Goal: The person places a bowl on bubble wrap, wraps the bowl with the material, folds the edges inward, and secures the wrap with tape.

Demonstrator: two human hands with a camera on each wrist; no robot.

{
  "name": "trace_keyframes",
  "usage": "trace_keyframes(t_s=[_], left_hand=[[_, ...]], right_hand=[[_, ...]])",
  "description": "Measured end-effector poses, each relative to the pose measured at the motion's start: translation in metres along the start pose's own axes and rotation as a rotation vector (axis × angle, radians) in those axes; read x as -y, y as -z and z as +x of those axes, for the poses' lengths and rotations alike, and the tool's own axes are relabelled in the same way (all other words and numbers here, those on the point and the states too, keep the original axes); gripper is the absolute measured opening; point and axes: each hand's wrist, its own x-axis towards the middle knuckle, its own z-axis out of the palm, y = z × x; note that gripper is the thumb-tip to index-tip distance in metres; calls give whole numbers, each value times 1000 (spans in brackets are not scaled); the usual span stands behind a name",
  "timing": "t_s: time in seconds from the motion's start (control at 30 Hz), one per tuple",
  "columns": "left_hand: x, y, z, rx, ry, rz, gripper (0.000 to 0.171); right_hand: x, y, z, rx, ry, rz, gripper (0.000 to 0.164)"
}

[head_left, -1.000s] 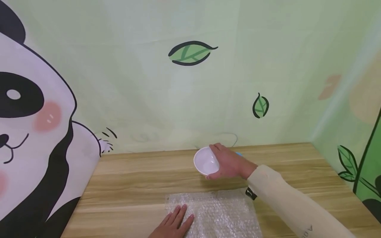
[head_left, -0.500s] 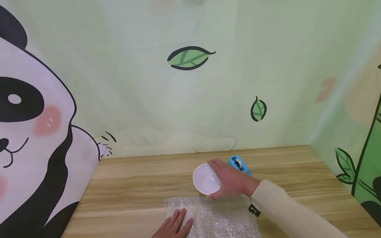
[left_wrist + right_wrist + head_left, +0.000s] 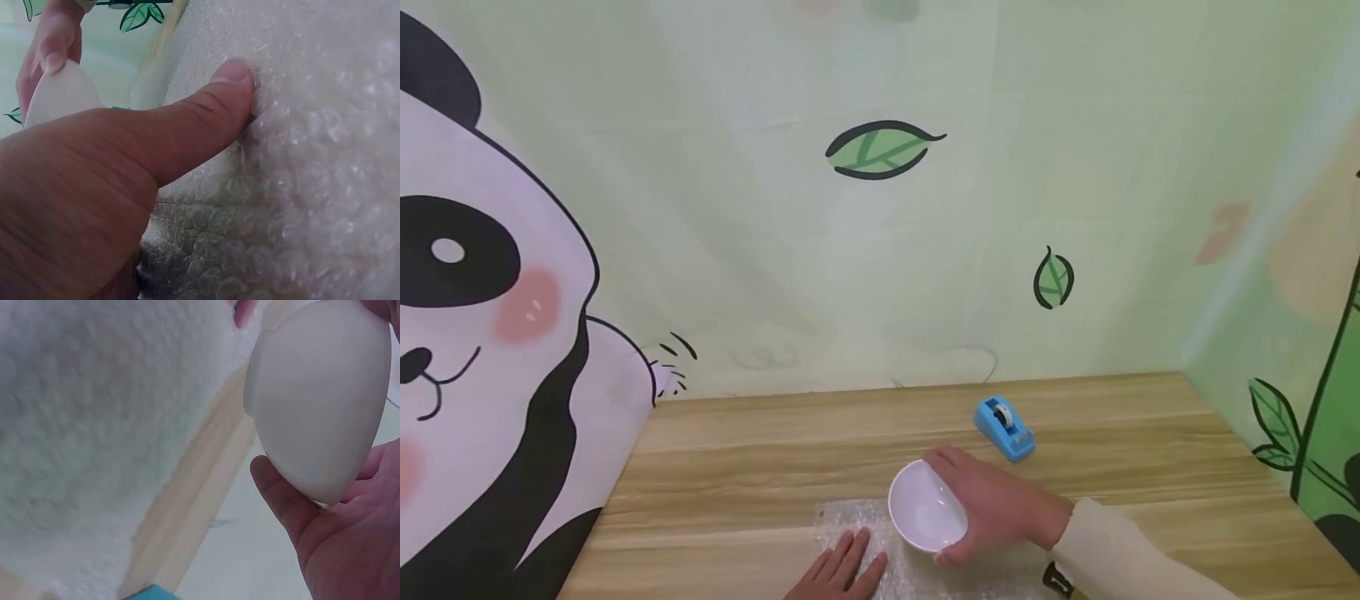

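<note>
A white bowl (image 3: pixel 923 508) is gripped by its right side in my right hand (image 3: pixel 1000 504), its opening facing up toward the head camera. In the right wrist view, the bowl's outside and foot (image 3: pixel 250 381) show above the bubble wrap (image 3: pixel 100 425), with fingers and thumb spanning its rim. My left hand (image 3: pixel 841 567) lies flat with straight fingers on the left part of the bubble wrap sheet (image 3: pixel 831 517). The left wrist view shows the left thumb (image 3: pixel 200 112) stretched over the bubbles, with the bowl (image 3: pixel 65 94) and right hand beyond it.
A blue tape dispenser (image 3: pixel 1006 429) stands on the wooden table (image 3: pixel 760 467) behind the right hand. The table's back edge meets a green printed backdrop (image 3: pixel 760 250) with leaves and a panda. A black tag-like piece (image 3: pixel 1057 579) shows below the right sleeve (image 3: pixel 1120 550).
My right hand has brought the bowl from the back of the table toward me, over the bubble wrap. The tape dispenser has come into full view. My left hand stays in place.
</note>
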Motion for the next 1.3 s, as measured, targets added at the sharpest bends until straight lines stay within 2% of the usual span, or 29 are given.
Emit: trace_keyframes(t_s=[0.33, 0.73, 0.83, 1.07, 1.3], left_hand=[[0, -1, -1, -58, -21, 46, 71], [0, -1, -1, -36, -17, 16, 75], [1, -2, -1, -44, -19, 19, 74], [3, -12, -1, -140, -36, 104, 71], [3, -13, 0, -128, -24, 77, 72]], right_hand=[[8, -11, -18, 78, 5, 24, 116], [15, -18, -31, 97, 86, 7, 112], [16, -18, -33, 106, 78, -10, 112], [18, -19, -34, 167, 42, -13, 114], [17, -22, -36, 152, 48, -12, 113]])
